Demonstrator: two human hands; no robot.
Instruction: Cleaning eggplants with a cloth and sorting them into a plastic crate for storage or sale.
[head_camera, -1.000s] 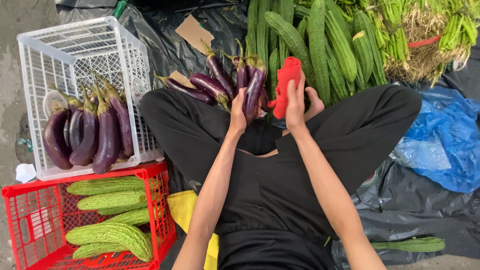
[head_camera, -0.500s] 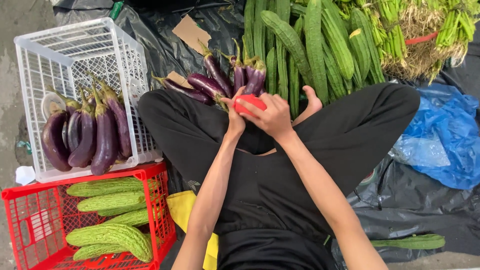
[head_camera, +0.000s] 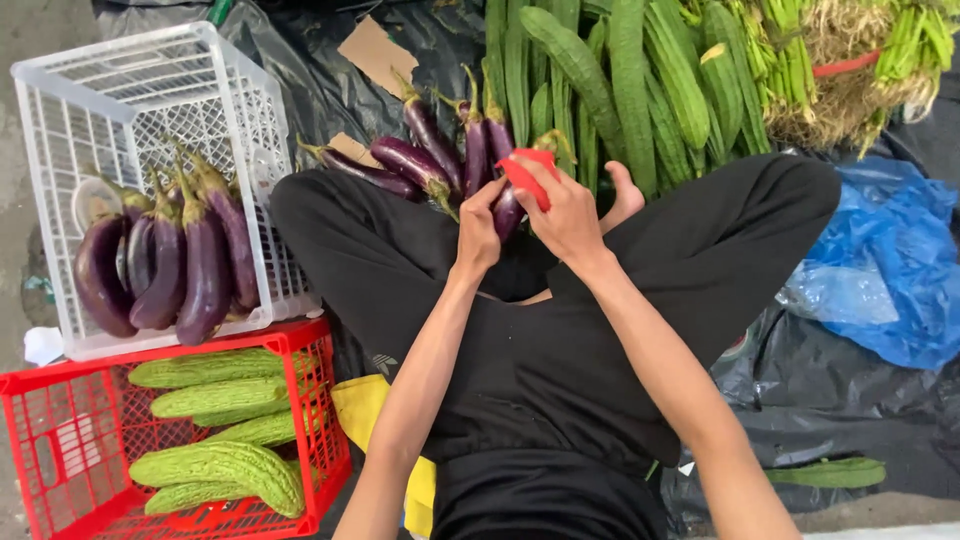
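I sit cross-legged in black clothes. My right hand (head_camera: 568, 212) grips a folded red plastic bag (head_camera: 526, 176) in front of my knees. My left hand (head_camera: 482, 224) pinches the bag's near edge, fingers closed on it. Just beyond both hands lie several long purple eggplants (head_camera: 430, 160) on black sheeting, one touching the underside of my right hand.
A white crate (head_camera: 150, 80) at left holds more eggplants (head_camera: 170, 262). A red crate (head_camera: 70, 400) below it holds green bitter gourds (head_camera: 215, 395). Long green gourds (head_camera: 640, 80) and bundled greens (head_camera: 840, 60) lie ahead. A blue plastic sheet (head_camera: 880, 270) is at right, a yellow bag (head_camera: 365, 410) by my left leg.
The red bag stood upright in my right hand one second ago; it is now lowered, folded flatter, with both hands closed on it.
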